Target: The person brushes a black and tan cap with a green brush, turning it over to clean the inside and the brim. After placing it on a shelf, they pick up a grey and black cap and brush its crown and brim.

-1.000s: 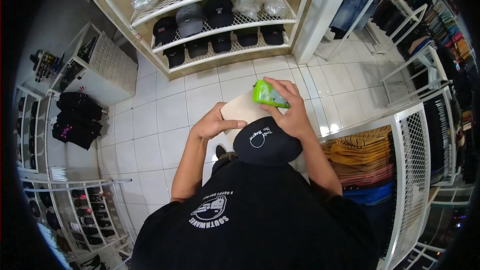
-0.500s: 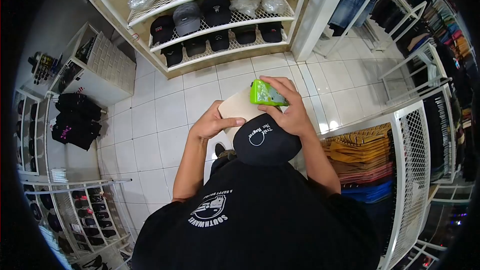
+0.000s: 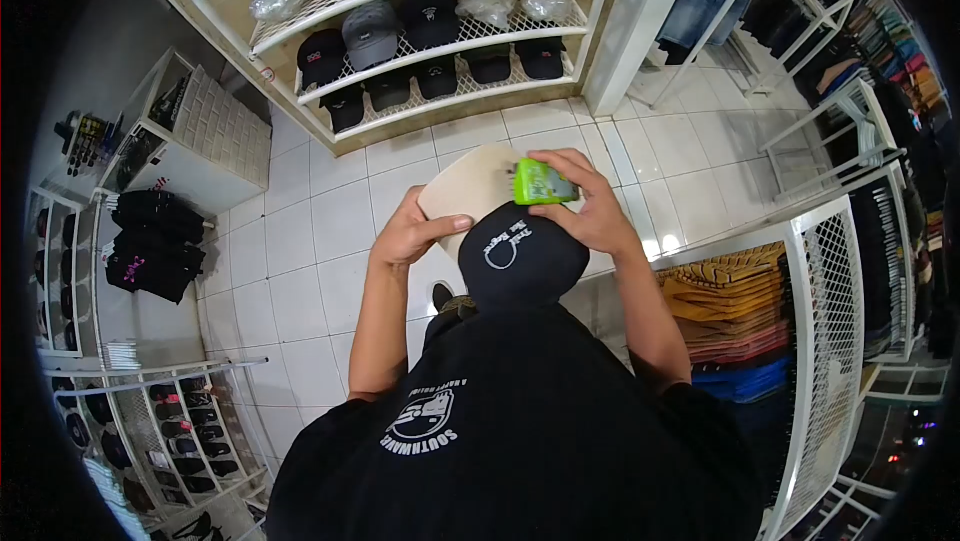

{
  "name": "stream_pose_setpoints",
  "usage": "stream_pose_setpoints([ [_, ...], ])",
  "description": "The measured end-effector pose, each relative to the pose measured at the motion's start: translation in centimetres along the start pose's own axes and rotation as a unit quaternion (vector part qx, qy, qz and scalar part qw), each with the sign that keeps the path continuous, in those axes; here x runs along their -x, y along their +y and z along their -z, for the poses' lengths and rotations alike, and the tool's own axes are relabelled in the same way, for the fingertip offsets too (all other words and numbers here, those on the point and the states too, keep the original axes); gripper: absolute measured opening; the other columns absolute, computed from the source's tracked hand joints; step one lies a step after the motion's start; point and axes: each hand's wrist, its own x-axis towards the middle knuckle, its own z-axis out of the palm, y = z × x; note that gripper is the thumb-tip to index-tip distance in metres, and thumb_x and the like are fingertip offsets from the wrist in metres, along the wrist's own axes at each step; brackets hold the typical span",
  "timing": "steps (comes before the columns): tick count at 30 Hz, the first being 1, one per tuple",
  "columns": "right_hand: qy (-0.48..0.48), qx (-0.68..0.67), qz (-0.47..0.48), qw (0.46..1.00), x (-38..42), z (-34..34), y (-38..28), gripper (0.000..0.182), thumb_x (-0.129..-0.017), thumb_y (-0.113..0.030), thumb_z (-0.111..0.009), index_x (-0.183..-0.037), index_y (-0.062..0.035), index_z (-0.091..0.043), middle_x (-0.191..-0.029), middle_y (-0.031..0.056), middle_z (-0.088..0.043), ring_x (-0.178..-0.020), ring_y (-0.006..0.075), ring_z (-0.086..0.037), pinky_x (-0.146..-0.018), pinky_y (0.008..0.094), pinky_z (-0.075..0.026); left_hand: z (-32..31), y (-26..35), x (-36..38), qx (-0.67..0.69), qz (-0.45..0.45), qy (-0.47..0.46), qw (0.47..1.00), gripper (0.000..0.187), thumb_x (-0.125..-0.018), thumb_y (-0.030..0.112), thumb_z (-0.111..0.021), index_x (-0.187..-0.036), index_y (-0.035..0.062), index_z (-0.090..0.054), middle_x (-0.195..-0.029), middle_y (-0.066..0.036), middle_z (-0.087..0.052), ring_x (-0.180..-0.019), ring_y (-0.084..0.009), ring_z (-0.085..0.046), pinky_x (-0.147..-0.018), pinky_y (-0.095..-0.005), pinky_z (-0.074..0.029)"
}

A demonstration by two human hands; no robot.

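Note:
A cap with a black crown (image 3: 525,256) and a cream brim (image 3: 465,181) is held in front of my chest, brim pointing away from me. My left hand (image 3: 415,231) grips the brim's left side, thumb on top and fingers beneath. In my right hand (image 3: 590,206) is a green brush (image 3: 541,183), pinched between thumb and fingers. Its dark bristles face left, at the right part of the brim. White lettering and a ring shape show on the crown.
White mesh shelves (image 3: 440,49) with caps and plastic-wrapped items stand ahead. Folded clothes (image 3: 725,306) fill a rack at the right. Black shirts (image 3: 155,241) hang at the left, above a lower-left rack of caps (image 3: 190,431). Tiled floor (image 3: 300,286) lies below.
The cap has turned and shifted slightly left, showing more of the brim. The brush has moved a little to the right and down, and its bristles now show.

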Motion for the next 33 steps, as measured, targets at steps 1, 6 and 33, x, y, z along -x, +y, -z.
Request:
stream_pose_setpoints([
  [1,-0.002,0.0,0.002,1.0,0.4,0.1,0.8,0.065,-0.073,-0.005,-0.082,-0.134,-0.0098,-0.062,-0.125,0.0106,-0.062,-0.118,0.0276,-0.055,-0.104,0.036,-0.041,-0.1,-0.1,0.2,0.0,-0.003,0.002,1.0,0.037,-0.082,0.004,-0.077,-0.116,-0.0062,-0.067,-0.102,-0.01,-0.073,-0.092,-0.0157,-0.069,-0.084,-0.0288,-0.054],
  [6,0.011,0.065,0.017,0.998,-0.4,-1.1,-2.4,0.065,-0.074,-0.004,-0.082,-0.135,-0.0088,-0.061,-0.123,0.0099,-0.061,-0.116,0.0258,-0.056,-0.102,0.0347,-0.042,0.1,-3.0,-0.3,-0.06,0.041,-0.049,0.996,0.033,-0.082,0.005,-0.078,-0.113,-0.004,-0.069,-0.1,-0.005,-0.073,-0.089,-0.0111,-0.067,-0.082,-0.0264,-0.053],
  [33,0.073,0.03,0.011,0.997,-1.1,-2.0,-1.1,0.064,-0.076,-0.004,-0.078,-0.136,-0.0117,-0.06,-0.123,0.0134,-0.06,-0.114,0.0303,-0.057,-0.1,0.0371,-0.044,-0.1,-0.7,0.2,-0.074,0.032,-0.068,0.994,0.027,-0.083,0.005,-0.078,-0.107,-0.0032,-0.07,-0.092,-0.003,-0.072,-0.082,-0.0081,-0.063,-0.073,-0.0241,-0.05],
])
